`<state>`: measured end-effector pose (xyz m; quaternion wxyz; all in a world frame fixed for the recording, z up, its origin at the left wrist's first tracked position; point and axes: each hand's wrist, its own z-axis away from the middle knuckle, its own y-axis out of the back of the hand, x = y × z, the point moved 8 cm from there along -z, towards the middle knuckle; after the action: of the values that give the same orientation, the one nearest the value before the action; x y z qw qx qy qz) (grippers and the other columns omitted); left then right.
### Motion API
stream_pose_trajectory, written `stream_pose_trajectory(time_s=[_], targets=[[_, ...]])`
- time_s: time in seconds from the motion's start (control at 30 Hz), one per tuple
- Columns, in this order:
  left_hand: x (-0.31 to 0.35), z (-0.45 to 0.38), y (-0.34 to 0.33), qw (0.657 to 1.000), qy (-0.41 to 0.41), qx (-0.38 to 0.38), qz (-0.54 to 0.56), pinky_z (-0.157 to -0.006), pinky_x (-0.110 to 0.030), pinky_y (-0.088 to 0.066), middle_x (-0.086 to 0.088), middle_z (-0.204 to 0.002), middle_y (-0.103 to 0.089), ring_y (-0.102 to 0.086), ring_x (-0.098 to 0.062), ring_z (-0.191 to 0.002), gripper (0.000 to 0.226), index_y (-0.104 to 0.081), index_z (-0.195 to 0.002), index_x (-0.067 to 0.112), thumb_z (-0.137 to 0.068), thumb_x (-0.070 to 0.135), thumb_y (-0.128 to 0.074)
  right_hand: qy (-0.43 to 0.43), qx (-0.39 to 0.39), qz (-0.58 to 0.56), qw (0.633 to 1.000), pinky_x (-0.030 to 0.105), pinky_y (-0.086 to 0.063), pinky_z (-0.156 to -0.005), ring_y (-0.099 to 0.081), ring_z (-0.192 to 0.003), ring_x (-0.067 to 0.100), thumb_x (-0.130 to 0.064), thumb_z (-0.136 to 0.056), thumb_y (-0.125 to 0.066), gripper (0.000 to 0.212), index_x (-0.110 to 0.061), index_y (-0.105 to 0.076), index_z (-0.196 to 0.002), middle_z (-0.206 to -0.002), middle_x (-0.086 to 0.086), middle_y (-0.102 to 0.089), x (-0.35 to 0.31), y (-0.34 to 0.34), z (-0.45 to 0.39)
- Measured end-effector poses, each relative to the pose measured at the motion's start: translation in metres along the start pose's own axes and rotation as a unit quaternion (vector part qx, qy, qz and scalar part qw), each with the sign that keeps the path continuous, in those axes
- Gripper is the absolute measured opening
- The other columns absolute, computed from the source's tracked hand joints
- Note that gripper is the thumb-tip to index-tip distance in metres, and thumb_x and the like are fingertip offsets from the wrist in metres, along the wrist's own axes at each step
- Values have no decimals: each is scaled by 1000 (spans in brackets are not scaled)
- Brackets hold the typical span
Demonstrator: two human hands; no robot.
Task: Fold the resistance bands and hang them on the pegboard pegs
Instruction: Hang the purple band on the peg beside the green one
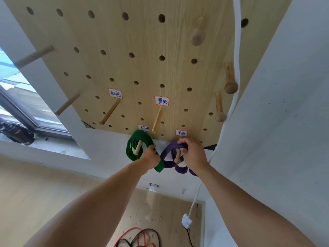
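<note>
Head view: folded purple band (pixel 167 152) being gripped by right hand (pixel 193 154), fingers curled over its top loop, looped over knobbed peg (pixel 178 155) low on pegboard (pixel 142 41). Left hand (pixel 150 157) being closed on green band (pixel 138 139), draped on neighbouring peg (pixel 138 147). Red and black bands (pixel 140 237) being left on floor.

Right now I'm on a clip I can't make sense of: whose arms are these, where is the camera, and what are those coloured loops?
There is no machine here. A camera worn on a person's head looks down their bare arms at a wooden pegboard. The left hand grips a folded green resistance band hanging on a peg. The right hand holds a folded purple band over the neighbouring peg. Red and black bands lie on the floor below.
</note>
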<state>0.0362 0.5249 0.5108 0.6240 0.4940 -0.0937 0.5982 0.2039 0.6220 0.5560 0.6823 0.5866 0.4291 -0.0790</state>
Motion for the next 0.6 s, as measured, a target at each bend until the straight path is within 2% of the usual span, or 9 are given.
stream_pose_trajectory(time_s=[0.1,0.2,0.37,0.5,0.6], targets=[[-10,-1,4,1000,13,-5,18,-105,-37,-50,-16,-147,-52,-56,-32,-131,59,-39,-151,9,-95,-1,-54,17,5,36,999,38,-49,-100,-55,-114,17,-2,-94,-57,31,-22,-69,-115,-116,-4,-69,-5,-3,-1],[-11,-2,5,999,16,-10,29,-105,-38,-51,-16,-147,-53,-56,-32,-131,59,-39,-152,9,-95,-1,-54,21,5,56,998,36,-47,-100,-55,-115,17,-5,-94,-59,31,-24,-69,-115,-119,-4,-68,-6,-3,-1],[1,-3,-3,1000,12,-11,25,-101,-29,-46,-10,-151,-46,-50,-30,-134,59,-36,-153,13,-98,-3,-50,2,-5,36,999,32,-50,-99,-57,-113,14,-8,-96,-58,31,-29,-67,-117,-123,-4,-65,1,-7,-1],[5,-3,-10,999,9,-2,53,-92,-24,-39,-4,-151,-47,-46,-26,-136,56,-44,-149,19,-98,-4,-49,0,-15,26,1000,33,-50,-99,-56,-119,17,-11,-98,-59,31,-29,-65,-122,-130,-4,-63,3,-6,2],[7,-3,-13,998,-2,-3,63,-95,-24,-37,-1,-148,-52,-47,-24,-137,52,-49,-145,18,-98,-4,-50,12,-16,21,1000,34,-48,-103,-52,-126,18,-9,-98,-58,33,-23,-65,-127,-135,-4,-61,-1,-5,7]])
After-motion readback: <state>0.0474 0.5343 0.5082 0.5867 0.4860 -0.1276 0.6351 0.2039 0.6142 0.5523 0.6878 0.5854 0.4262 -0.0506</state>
